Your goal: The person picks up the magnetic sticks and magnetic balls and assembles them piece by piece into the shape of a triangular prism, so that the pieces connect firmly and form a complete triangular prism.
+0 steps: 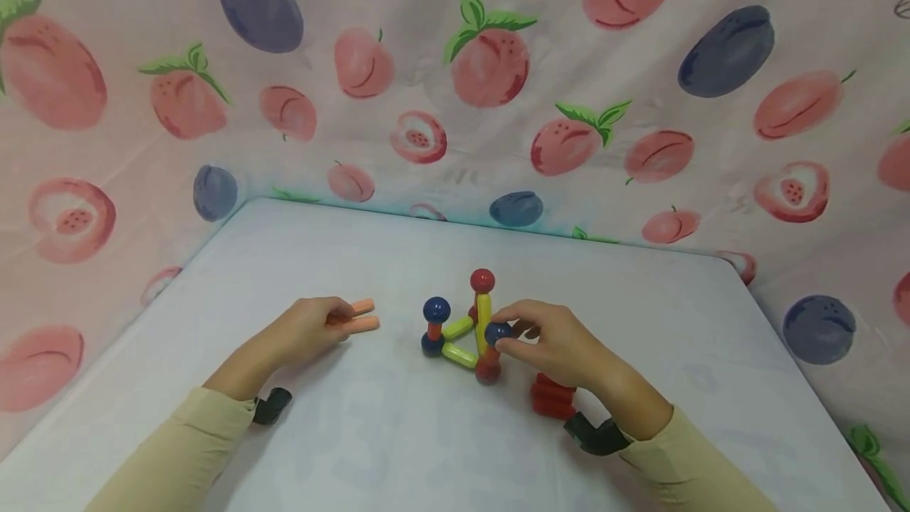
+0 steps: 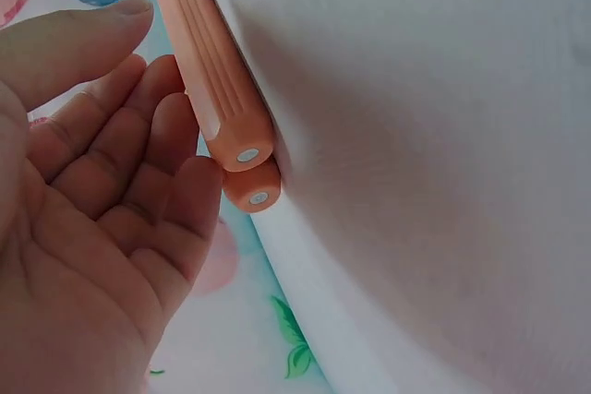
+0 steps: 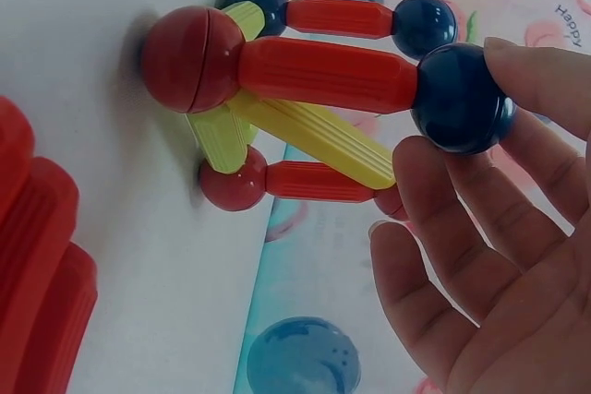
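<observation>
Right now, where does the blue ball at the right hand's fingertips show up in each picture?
Head: a little right of centre and below the middle, the blue ball sits at the fingertips of the right hand.
Left wrist: not in it.
Right wrist: the blue ball is right of centre, in the upper half.
Shared landmark: the fruit-print cloth shows in all three.

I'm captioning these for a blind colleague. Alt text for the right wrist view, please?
The right hand pinches a blue ball at one end of a red rod, a red ball at the other. Behind are a yellow rod and two ball-ended red rods; more red rods lie at left.
</observation>
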### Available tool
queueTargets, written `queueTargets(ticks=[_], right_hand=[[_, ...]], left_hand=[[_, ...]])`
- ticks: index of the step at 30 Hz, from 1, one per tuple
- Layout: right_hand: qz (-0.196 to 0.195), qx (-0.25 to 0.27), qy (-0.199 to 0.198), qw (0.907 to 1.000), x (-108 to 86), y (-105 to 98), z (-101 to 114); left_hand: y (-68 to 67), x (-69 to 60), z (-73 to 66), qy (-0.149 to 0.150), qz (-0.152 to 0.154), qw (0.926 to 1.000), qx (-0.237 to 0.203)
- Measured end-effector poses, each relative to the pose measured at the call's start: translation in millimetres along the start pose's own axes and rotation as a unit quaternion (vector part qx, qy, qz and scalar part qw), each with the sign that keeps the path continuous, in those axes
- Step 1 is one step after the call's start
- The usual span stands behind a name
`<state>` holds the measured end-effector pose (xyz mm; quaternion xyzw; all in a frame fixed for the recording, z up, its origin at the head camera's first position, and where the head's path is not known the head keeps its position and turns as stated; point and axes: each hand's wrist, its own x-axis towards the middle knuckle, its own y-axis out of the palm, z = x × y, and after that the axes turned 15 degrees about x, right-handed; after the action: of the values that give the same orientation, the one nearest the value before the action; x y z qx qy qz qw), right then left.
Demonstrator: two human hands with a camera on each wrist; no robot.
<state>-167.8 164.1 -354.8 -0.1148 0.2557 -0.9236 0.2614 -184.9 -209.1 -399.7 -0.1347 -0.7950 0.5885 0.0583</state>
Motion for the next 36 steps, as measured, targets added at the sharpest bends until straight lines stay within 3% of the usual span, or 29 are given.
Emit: queueTargets(ticks=[6,16,22,26,32,36], right_hand=[[0.0,0.0,0.003,1.0,0.0,0,0],[-0.004,0.002,0.016,0.9999,0.2,0,1],[-0.003,0.002,0.019,0.9998,0.9,0,1],[-0.004,0.002,0.024,0.9997,0.9,0,1],[-0.004,-0.001,0.02,0.9998,0.6,0,1],[-0.004,-0.004,0.023,0.9997,0.8,0,1]], left_hand=[[1.4,-0.2,-6.7,0.001,0.014,0.9999,0.002],[8.3,9.5,-19.0,0.041,0.007,0.999,0.018],[12.3,12.7,-24.0,0.047,0.008,0.9989,0.001],[14.2,12.5,-27.4,0.056,0.007,0.9983,0.014],[14.0,10.6,-31.5,0.052,0.007,0.9982,0.029],[8.3,8.5,-36.4,0.047,0.008,0.9988,0.008]])
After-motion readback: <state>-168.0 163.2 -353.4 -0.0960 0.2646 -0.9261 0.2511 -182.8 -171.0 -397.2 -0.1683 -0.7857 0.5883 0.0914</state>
